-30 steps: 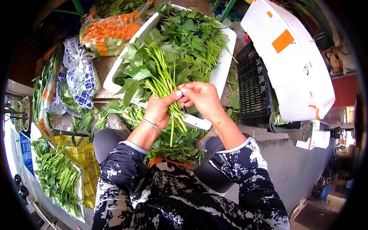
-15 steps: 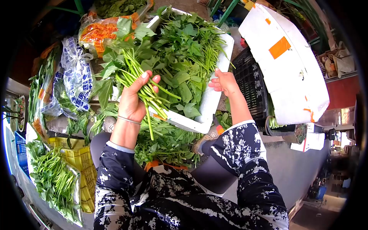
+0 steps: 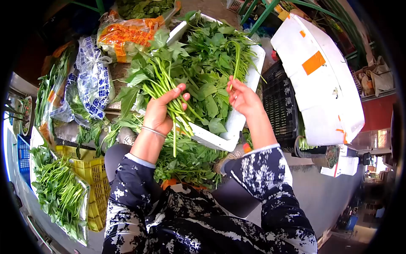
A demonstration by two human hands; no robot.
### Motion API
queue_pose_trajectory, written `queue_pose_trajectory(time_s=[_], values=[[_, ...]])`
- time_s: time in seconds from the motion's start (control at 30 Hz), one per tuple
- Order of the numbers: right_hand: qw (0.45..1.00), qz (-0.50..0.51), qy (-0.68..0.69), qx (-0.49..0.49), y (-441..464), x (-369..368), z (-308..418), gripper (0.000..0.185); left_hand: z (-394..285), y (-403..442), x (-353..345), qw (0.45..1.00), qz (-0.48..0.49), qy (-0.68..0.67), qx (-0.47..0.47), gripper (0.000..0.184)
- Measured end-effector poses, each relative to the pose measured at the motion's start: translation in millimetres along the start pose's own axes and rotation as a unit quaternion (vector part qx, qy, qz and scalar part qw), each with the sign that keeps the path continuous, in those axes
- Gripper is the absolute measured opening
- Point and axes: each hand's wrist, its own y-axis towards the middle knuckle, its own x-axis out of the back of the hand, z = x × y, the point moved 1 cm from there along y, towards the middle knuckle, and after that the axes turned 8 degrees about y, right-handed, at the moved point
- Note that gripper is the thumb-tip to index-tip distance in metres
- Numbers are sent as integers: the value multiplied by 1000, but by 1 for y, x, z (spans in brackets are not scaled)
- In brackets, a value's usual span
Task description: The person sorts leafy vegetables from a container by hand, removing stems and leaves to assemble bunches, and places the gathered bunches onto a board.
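My left hand (image 3: 163, 111) is wrapped round a bunch of leafy green stems (image 3: 160, 80), leaves pointing up and away, cut ends hanging below the fingers. Over the right side of a white foam box (image 3: 239, 123), my right hand (image 3: 246, 99) pinches a single green stem (image 3: 237, 55) between thumb and fingertips. This stem rises from the fingers and bends over at the top. Loose leafy greens (image 3: 207, 55) fill the box, their stems lying toward its right wall. More greens (image 3: 186, 158) lie below the box, between my legs.
A white foam lid or box (image 3: 317, 80) stands at right, beside a black crate (image 3: 277, 101). Plastic bags of vegetables (image 3: 94, 80) lie at left. Near them are yellow crates (image 3: 96, 190) and a white tray of greens (image 3: 59, 190).
My right hand, earlier open-looking at the box's right edge, has moved slightly left and now pinches a stem. The left hand keeps its bunch. The whole view has shifted a little.
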Motion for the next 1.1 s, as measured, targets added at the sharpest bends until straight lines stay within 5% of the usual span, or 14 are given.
queue_pose_trajectory(time_s=[0.2, 0.3, 0.53, 0.97, 1.1], values=[[941, 2, -275, 197, -50, -24, -46, 19, 16, 0, -11, 1000, -9, 24, -3, 24], [859, 33, -398, 321, -51, -15, -64, 16, 20, -2, -15, 997, 24, 61, -28, 27], [785, 67, -504, 353, -52, -14, -67, 14, 29, -2, -13, 992, 31, 93, -83, 31], [822, 72, -441, 354, -52, -18, -68, 15, 35, -4, -17, 972, 68, 186, -123, 27], [975, 81, -165, 127, -48, -13, -61, 16, 33, -5, -18, 981, 40, 153, -113, 26]])
